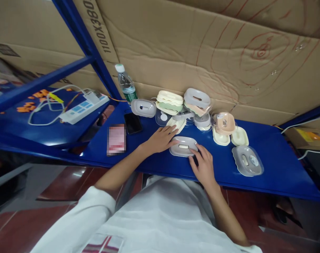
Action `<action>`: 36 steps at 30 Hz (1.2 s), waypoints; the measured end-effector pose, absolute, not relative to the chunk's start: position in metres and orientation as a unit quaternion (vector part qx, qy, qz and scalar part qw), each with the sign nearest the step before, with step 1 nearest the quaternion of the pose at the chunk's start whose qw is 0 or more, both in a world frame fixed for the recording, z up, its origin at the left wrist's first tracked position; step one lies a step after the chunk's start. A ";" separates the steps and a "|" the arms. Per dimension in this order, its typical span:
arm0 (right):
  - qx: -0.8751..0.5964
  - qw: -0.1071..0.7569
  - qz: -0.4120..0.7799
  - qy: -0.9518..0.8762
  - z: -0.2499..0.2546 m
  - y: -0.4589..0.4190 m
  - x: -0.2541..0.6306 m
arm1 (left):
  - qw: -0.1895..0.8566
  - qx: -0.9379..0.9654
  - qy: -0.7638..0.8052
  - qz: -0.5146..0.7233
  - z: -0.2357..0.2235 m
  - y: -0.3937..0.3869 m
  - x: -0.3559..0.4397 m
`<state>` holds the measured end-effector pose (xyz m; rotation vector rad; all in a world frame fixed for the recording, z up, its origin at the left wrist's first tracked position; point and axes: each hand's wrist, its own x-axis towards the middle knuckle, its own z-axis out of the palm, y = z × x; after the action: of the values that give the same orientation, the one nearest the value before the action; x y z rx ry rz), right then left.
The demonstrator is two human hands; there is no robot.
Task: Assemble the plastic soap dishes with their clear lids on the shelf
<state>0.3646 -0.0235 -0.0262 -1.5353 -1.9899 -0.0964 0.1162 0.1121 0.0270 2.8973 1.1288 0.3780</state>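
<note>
A grey oval plastic tray (183,146) with a slot in its middle lies on the blue shelf (270,165) in front of me. My left hand (161,139) rests at its left rim, fingers stretched out and touching it. My right hand (203,165) touches its near right edge with spread fingers. Behind it is a heap of similar oval trays (185,105) in cream, green, pink and grey. A clear lidded tray (247,160) lies to the right.
Two phones (133,123) lie left of my hands, one blurred out. A water bottle (126,84) stands at the back by a blue post. A white power strip (83,105) with cables sits on the left shelf. Cardboard (228,45) walls the back.
</note>
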 end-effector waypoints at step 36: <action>-0.510 0.400 0.031 -0.761 -0.018 -0.031 0.367 | 0.769 0.357 0.346 0.403 0.030 0.014 0.121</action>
<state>0.3671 -0.0312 -0.0185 -1.2897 -1.9240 0.0778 0.1214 0.0136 0.0295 0.7754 0.7498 0.8738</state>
